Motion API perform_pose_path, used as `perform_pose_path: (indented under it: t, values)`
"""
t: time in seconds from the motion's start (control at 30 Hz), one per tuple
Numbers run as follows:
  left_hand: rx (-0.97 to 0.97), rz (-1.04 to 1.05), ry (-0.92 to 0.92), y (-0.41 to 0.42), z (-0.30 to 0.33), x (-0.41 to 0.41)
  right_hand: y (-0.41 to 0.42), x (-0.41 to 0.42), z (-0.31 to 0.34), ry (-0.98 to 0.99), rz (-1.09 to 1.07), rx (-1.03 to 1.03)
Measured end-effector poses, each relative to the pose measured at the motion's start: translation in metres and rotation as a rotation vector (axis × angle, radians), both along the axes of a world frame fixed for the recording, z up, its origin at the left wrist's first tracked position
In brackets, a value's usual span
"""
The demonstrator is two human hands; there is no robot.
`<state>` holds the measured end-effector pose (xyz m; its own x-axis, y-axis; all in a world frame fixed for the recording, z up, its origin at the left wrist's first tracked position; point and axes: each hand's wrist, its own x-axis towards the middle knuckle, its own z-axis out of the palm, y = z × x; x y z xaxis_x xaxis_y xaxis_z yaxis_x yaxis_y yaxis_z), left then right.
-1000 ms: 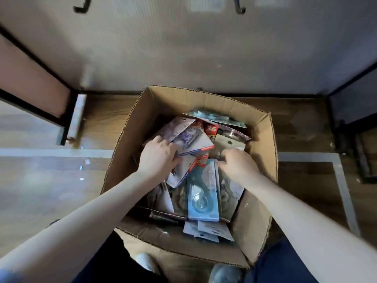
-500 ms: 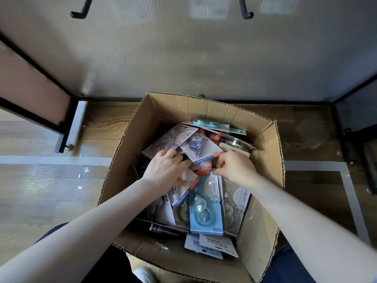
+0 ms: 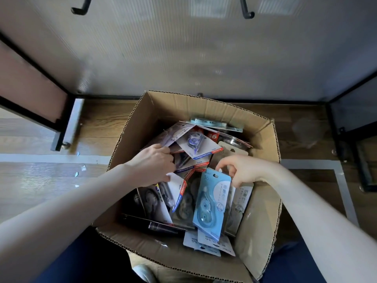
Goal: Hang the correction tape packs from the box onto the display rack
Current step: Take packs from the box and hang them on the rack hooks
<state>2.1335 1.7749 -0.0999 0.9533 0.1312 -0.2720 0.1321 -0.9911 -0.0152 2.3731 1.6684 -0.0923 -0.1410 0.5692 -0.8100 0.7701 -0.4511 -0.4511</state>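
An open cardboard box (image 3: 140,123) on the floor holds several correction tape packs in a loose heap. My right hand (image 3: 242,170) pinches the top edge of a light blue pack (image 3: 212,201) and holds it tilted above the heap. My left hand (image 3: 154,166) is in the left half of the box, fingers curled around a white pack with a red and blue stripe (image 3: 177,188). A white pack with a purple dispenser (image 3: 199,145) lies just beyond it. Two black rack hooks, a left hook (image 3: 80,8) and a right hook (image 3: 246,11), stick out at the top.
The display rack's pale back panel (image 3: 183,54) rises behind the box, framed by black bars (image 3: 36,64). A rack foot (image 3: 63,139) stands on the wooden floor at left. Another black frame (image 3: 346,139) stands at right. My knees are just below the box.
My right hand has lifted the light blue pack by its top edge, up off the heap. My left hand shifted slightly among the packs. The view tilted upward, showing more of the hooks.
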Motion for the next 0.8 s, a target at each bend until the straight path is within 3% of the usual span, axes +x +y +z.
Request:
perform_pose_path:
  t: [0.17, 0.43, 0.57, 0.67, 0.8]
  values:
    - [-0.121, -0.028, -0.023, -0.002, -0.004, -0.005, -0.002, -0.015, -0.008, -0.059, -0.184, 0.105]
    - [-0.211, 0.024, -0.129, 0.002, 0.008, -0.011, -0.001, -0.037, -0.016, -0.278, -0.192, 0.389]
    - [-0.234, 0.092, -0.158, 0.0, 0.012, -0.015, -0.004, -0.044, -0.015, -0.304, -0.119, 0.355]
    - [-0.273, 0.202, -0.012, 0.0, 0.016, -0.014, -0.003, -0.045, -0.014, -0.372, -0.077, 0.324]
    - [-0.408, 0.362, 0.263, 0.011, 0.014, -0.025, -0.005, -0.033, -0.011, -0.284, -0.183, 0.193]
